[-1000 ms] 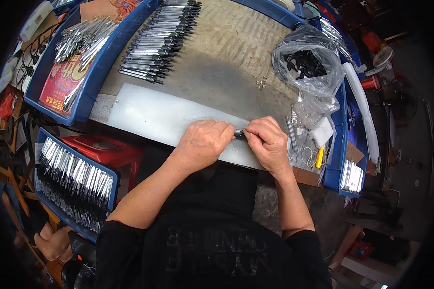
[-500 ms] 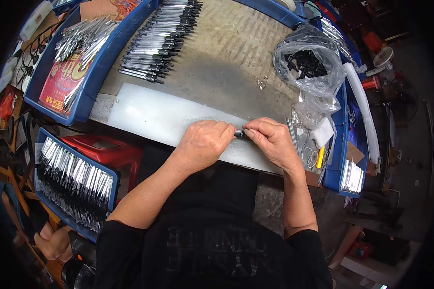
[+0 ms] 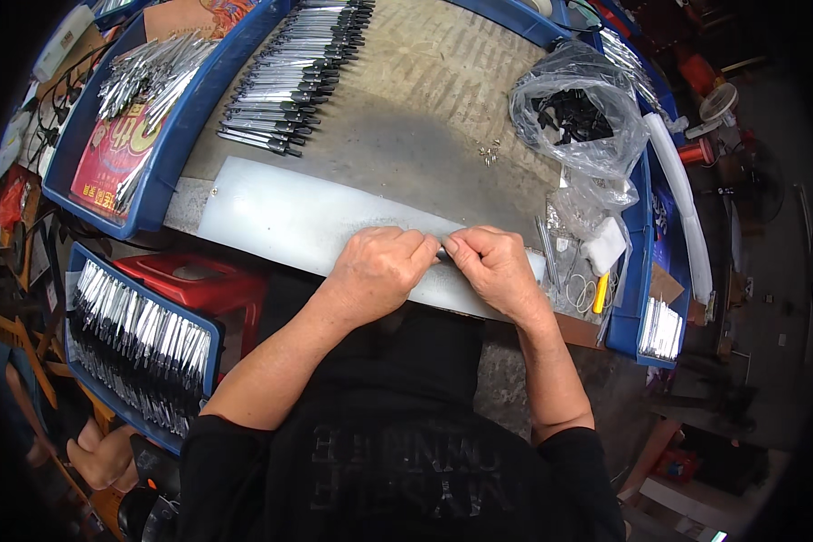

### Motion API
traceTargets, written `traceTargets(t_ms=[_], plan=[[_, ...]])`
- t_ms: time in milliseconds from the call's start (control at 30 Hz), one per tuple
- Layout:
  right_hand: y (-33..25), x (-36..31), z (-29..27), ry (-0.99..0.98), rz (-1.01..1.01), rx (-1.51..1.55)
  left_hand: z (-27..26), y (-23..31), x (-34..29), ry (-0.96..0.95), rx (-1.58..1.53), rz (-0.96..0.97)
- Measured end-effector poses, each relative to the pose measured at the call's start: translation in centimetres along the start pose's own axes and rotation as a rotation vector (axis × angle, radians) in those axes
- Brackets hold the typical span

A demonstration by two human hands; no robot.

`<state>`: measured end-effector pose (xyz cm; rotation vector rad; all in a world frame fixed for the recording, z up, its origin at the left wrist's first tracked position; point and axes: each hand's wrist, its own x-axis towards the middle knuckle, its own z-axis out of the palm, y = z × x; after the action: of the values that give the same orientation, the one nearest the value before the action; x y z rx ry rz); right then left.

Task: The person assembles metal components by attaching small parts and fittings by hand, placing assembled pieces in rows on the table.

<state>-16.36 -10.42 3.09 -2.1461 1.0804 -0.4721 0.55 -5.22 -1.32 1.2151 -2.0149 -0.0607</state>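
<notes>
L hand (image 3: 381, 266) + R hand (image 3: 495, 269): grip pinched on small dark part (image 3: 441, 254), mostly hidden — prob. unfinished. Pens (image 3: 285, 95) lined up on tabletop (image 3: 443, 113) look done; black pcs (image 3: 571, 119) left in bag (image 3: 619, 137).

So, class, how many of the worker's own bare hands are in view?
2: left hand and right hand, fingertips close together over the white board; some fingers are hidden.
</notes>
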Motion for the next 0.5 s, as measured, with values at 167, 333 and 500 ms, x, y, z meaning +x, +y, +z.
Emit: traceTargets(t_ms=[167, 333, 500], plan=[[1.2, 0.0, 0.1, 0.050, -0.067, -0.023, 0.1, -0.1, 0.1, 0.005, -0.012, -0.003], [4.6, 3.2, -2.4, 0.299, 0.083, 0.019, 0.1, -0.2, 0.0, 0.013, -0.027, -0.018], [8.2, 7.1, -3.9, 0.395, 0.090, -0.161, 0.1, -0.1, 0.1, 0.004, -0.035, -0.013]])
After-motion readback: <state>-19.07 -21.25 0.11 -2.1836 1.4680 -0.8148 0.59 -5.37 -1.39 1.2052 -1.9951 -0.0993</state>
